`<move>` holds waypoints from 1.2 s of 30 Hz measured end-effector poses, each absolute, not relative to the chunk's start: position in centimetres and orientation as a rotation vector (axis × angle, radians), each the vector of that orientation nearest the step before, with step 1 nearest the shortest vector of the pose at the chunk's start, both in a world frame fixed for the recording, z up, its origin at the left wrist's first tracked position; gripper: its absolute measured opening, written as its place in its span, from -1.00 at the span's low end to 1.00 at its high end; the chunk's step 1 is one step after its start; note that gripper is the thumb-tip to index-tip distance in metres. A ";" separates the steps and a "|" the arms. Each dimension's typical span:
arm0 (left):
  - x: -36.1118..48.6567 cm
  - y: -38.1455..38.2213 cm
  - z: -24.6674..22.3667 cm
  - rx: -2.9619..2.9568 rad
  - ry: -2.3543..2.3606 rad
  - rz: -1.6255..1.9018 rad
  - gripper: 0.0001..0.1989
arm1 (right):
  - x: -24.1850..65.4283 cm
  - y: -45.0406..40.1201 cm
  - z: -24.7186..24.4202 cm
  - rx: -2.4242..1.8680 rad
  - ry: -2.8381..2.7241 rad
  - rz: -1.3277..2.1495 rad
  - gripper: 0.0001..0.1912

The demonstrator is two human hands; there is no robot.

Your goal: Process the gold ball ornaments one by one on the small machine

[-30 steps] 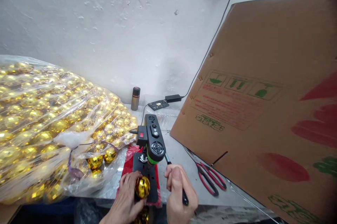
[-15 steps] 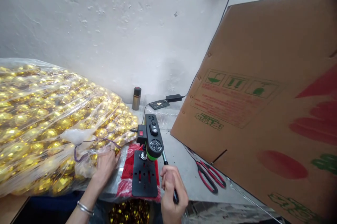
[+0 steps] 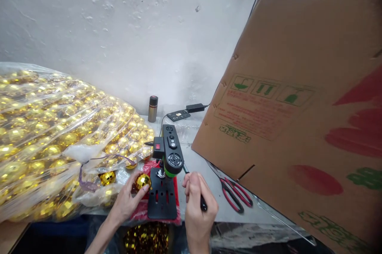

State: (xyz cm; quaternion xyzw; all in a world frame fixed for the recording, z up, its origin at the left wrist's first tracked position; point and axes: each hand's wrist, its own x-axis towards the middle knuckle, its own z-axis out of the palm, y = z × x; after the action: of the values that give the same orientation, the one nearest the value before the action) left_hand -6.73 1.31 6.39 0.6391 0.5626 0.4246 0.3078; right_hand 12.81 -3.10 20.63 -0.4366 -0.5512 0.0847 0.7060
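Observation:
A gold mirrored ball (image 3: 142,182) is gripped between the thumb and fingers of my left hand (image 3: 127,202), just left of a black slotted base plate (image 3: 162,206). My right hand (image 3: 200,206) is wrapped round the black handle (image 3: 203,204) of a thin-shafted tool; its tip is hidden behind the machine. Between and beyond my hands stands a small black machine (image 3: 173,146) with round vents, a green band and a red switch. To the left, a clear plastic bag (image 3: 98,119) bulges with gold balls, and one ball (image 3: 108,177) shows at its opening.
Red-handled cutters (image 3: 236,194) lie right of my right hand, against a large tilted cardboard box (image 3: 283,87). A dark-capped bottle (image 3: 152,109) and a black power adapter (image 3: 195,107) are near the wall. Gold pieces (image 3: 146,238) fill something below the table edge.
My left hand has come out of the bag's opening and moved right, now with a gold ball in its fingers. My right hand keeps its grip on the tool handle.

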 end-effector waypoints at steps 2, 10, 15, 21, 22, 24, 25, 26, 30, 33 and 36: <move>-5.5 1.3 5.8 1.706 1.434 1.125 -0.48 | 12.9 -3.1 20.9 -0.972 -1.238 0.180 -0.56; -2.7 1.6 4.0 1.843 1.327 1.038 -0.46 | 13.0 -3.4 19.7 -0.953 -1.253 0.177 -0.59; -1.9 1.5 3.7 1.981 1.320 1.077 -0.48 | 13.0 -3.5 19.1 -0.936 -1.251 0.193 -0.61; -0.3 0.9 2.6 2.014 1.420 1.148 -0.46 | 13.2 -3.8 19.0 -0.925 -1.282 0.172 -0.63; -0.1 0.7 2.5 2.001 1.430 1.133 -0.46 | 13.2 -3.8 19.0 -0.923 -1.288 0.169 -0.63; 0.2 0.6 2.6 1.974 1.440 1.088 -0.49 | 13.2 -3.9 18.9 -0.915 -1.296 0.160 -0.64; 0.3 0.6 2.6 1.957 1.449 1.072 -0.51 | 13.2 -3.9 18.9 -0.914 -1.298 0.160 -0.64; 0.4 0.7 2.7 1.940 1.459 1.066 -0.52 | 13.3 -3.9 18.8 -0.912 -1.300 0.161 -0.65; 0.7 1.0 2.5 1.901 1.497 1.104 -0.52 | 13.4 -3.9 18.4 -0.888 -1.312 0.152 -0.65; 0.7 0.9 2.6 1.931 1.478 1.073 -0.52 | 13.5 -3.9 18.2 -0.889 -1.314 0.140 -0.65; 0.8 0.7 2.9 1.949 1.457 1.020 -0.54 | 13.4 -3.9 17.6 -0.887 -1.309 0.118 -0.63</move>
State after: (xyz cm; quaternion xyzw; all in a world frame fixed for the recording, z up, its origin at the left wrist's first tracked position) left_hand 0.78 0.75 2.87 0.7155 0.5348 0.3743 0.2488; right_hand 13.41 -3.88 17.56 -0.3983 -0.5883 0.0529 0.7018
